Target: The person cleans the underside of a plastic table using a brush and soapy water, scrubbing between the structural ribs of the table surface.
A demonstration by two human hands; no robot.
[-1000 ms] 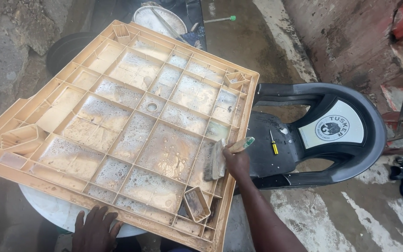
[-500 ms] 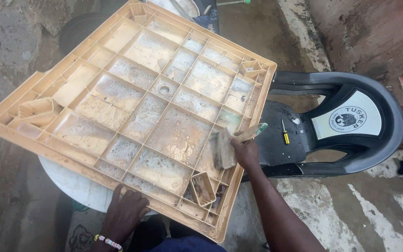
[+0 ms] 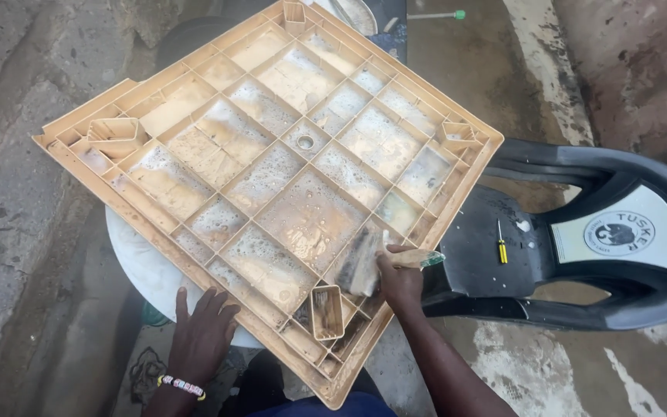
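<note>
A large tan plastic tabletop (image 3: 264,170) lies upside down, its ribbed square cells wet and soapy. It rests on a white round basin (image 3: 144,266). My right hand (image 3: 399,278) is closed on a scrubbing brush (image 3: 364,262) pressed into a cell near the tabletop's near right edge. My left hand (image 3: 202,332), with a beaded bracelet on the wrist, lies flat with fingers spread against the near left rim of the tabletop and the basin's edge.
A black plastic chair (image 3: 580,239) lies to the right with a small yellow-handled screwdriver (image 3: 502,249) on its seat. Wet concrete ground surrounds everything. A rough stone wall (image 3: 9,154) runs along the left. A metal bowl (image 3: 357,11) sits at the top.
The tabletop has shifted up and right in view. My left hand has come up from the frame's bottom onto the near rim. The brush has stayed in the same cell area.
</note>
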